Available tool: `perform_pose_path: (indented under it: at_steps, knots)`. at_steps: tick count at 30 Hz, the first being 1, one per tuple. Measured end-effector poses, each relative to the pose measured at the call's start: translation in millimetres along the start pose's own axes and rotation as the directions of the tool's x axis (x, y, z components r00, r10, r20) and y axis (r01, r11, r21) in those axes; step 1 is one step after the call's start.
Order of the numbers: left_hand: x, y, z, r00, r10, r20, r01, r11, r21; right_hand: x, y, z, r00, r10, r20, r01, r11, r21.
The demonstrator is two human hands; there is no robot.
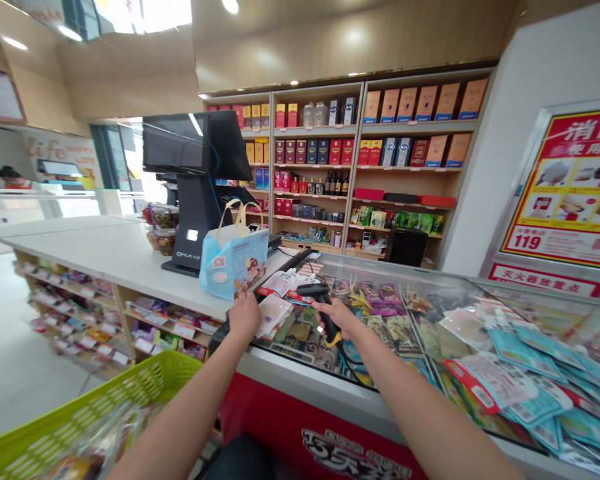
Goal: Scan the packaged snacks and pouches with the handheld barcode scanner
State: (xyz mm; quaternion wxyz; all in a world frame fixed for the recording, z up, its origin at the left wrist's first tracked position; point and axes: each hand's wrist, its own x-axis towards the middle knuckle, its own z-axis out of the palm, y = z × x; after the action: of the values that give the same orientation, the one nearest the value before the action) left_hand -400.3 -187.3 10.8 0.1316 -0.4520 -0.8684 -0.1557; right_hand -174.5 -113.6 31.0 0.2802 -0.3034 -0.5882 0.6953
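In my right hand (341,317) is a black barcode scanner (326,312) with a yellow-tipped grip, held over the glass counter. Its head points left, above several flat white and red packets (279,283). My left hand (245,315) is closed at the counter's left edge, by the lower right corner of a light blue carrier bag (233,260) with a cartoon print. What its fingers hold, if anything, is hidden. A pale packet (273,313) lies just right of that hand.
Many blue and white snack packets (540,373) are heaped on the glass counter (380,267) at right. A lime-green basket (165,377) with wrapped goods stands at lower left. A black checkout terminal (193,200) is behind the bag. Shelves of boxes (310,152) line the back wall.
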Motion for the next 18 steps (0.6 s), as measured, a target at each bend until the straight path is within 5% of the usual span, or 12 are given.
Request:
perform_pose_path:
  at_steps: [2, 6, 13, 18]
  knots:
    - [-8.3, 6.9, 2.6, 0.989, 0.133, -0.059, -0.133, 0.991, 0.001, -1.7, -1.3, -4.2, 1.0, -0.013, -0.012, 0.013, 1.0, 0.003]
    - [-16.6, 17.9, 9.6, 0.934, 0.344, 0.1, -0.341, 0.939, -0.045, -4.8, -2.5, -16.2, 0.998, -0.012, -0.054, 0.012, 1.0, 0.002]
    - [-3.3, 28.2, 16.1, 0.973, 0.229, 0.031, -0.231, 0.967, 0.106, -20.1, -9.9, -52.8, 0.993, -0.047, -0.106, 0.052, 0.997, 0.051]
    - [-4.3, 78.8, 16.5, 0.952, 0.303, -0.027, -0.302, 0.952, 0.045, -40.1, -22.8, -99.5, 0.975, -0.097, -0.201, 0.116, 0.989, 0.088]
